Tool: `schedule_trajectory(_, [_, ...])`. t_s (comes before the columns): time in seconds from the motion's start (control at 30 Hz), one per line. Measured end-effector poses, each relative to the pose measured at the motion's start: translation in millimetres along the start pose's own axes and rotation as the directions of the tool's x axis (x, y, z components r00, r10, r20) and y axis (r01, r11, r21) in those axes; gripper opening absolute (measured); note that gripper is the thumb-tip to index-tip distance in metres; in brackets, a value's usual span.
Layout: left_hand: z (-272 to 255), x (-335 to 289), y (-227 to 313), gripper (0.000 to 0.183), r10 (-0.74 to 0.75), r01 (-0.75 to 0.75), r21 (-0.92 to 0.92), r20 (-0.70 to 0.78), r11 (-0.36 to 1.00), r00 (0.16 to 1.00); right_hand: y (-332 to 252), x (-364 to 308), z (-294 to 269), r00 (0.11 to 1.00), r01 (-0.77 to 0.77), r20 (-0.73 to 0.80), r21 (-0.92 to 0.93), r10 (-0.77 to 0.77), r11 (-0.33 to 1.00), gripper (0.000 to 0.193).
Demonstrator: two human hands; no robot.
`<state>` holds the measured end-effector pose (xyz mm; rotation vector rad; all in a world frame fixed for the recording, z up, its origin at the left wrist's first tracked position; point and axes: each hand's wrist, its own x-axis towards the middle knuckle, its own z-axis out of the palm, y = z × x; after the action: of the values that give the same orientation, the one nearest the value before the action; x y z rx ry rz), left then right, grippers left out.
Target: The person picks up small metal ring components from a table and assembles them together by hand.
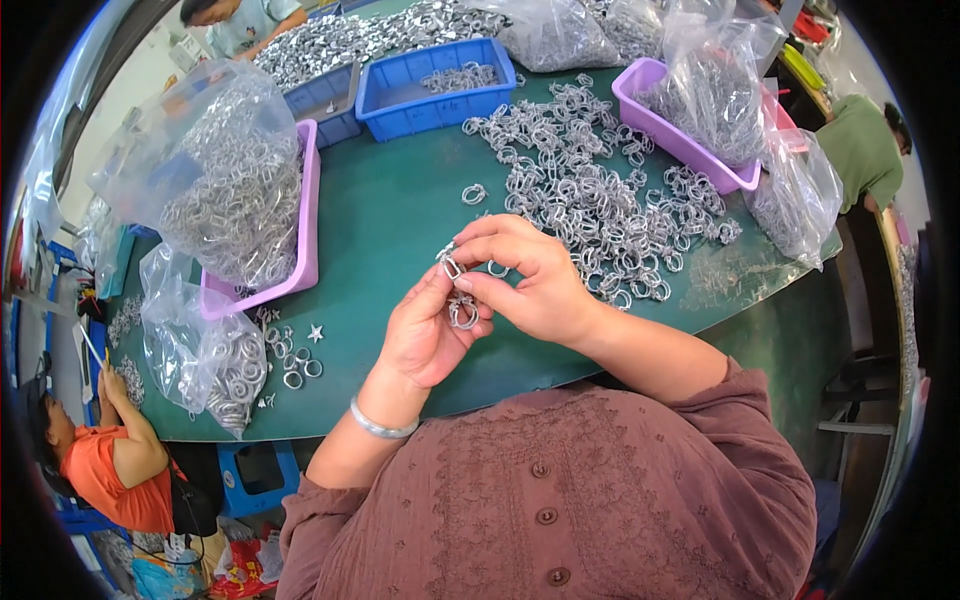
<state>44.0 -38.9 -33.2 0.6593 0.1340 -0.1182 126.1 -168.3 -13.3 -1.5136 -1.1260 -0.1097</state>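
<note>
Near the near-left corner of the green, scuffed bench (370, 220), we see a crinkled clear bag (238, 372) of gray coils beside smooth loose rings (292, 379) and a pointed metal star (316, 333). Beyond it, a lilac plastic tray (309, 190) holds a bulging sack (230, 195) of gray pieces. Above the bench's near edge, the left hand (430, 335) pinches an openwork metal ring (453, 267), with more rings (463, 312) among its curled fingers; the right hand (530, 280) grips the same ring by thumb and fingertips. Toward the far edge sits a ribbed blue bin (430, 113); to the right, a tangled, silvery ring pile (590, 190) reaches another lilac tray (680, 140). Fingers hide part of the held ring, we cannot make out its ornament, and the right forearm covers some of the pile.
</note>
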Motion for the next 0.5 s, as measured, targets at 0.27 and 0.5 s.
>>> schedule_trajectory(0.27, [0, 3, -3, 0.03, -0.032, 0.038, -0.114, 0.06, 0.993, 0.998, -3, -3, 8, 0.995, 0.04, -0.091, -0.074, -0.047, 0.996, 0.022])
schedule_trajectory(0.5, [-15, 7, -1, 0.035, 0.067, -0.001, -0.313, 0.201, 0.95, 0.977, -5, -7, 1, 0.996, 0.068, -0.05, -0.112, -0.074, 0.991, 0.022])
